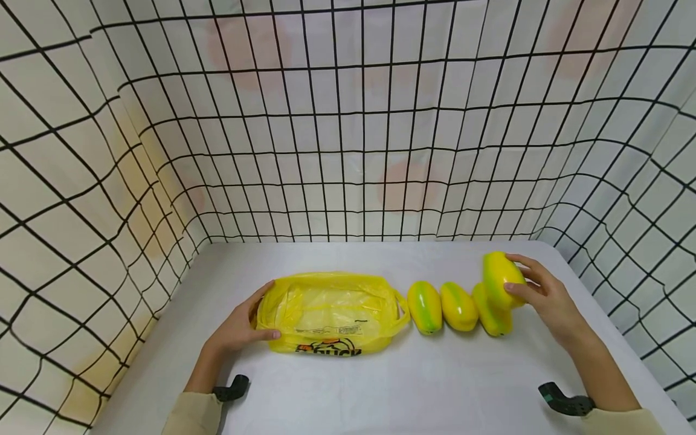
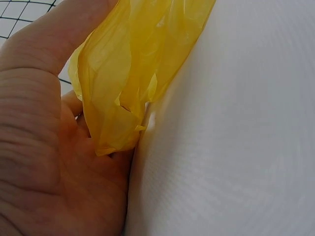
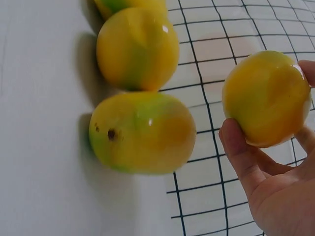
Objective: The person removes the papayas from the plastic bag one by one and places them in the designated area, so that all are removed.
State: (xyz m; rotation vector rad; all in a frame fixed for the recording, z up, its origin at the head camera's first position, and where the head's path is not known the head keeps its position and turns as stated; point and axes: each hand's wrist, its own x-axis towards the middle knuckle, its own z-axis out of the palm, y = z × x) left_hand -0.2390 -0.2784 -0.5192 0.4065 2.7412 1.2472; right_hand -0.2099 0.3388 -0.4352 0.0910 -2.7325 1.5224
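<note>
My left hand [image 1: 236, 326] holds the left end of a yellow plastic bag [image 1: 375, 344], its thumb along the near rim and its fingers at the far side. The bag lies with its mouth spread upward, black and orange print on its near side. In the left wrist view, the bag's crumpled end [image 2: 110, 98] sits between thumb and fingers. My right hand [image 1: 551, 305] grips a glossy yellow-green papaya [image 1: 501, 278] off the table, thumb on one side and fingers on the other. Below it another papaya [image 1: 496, 323] is partly covered from the head camera.
Two more papayas, one [image 1: 425, 307] beside the bag's handle [image 1: 402, 308] and one [image 1: 459, 307] to its right, lie in the row on the white table [image 1: 380, 393]. Black-grid netting [image 1: 348, 133] walls the back and both sides.
</note>
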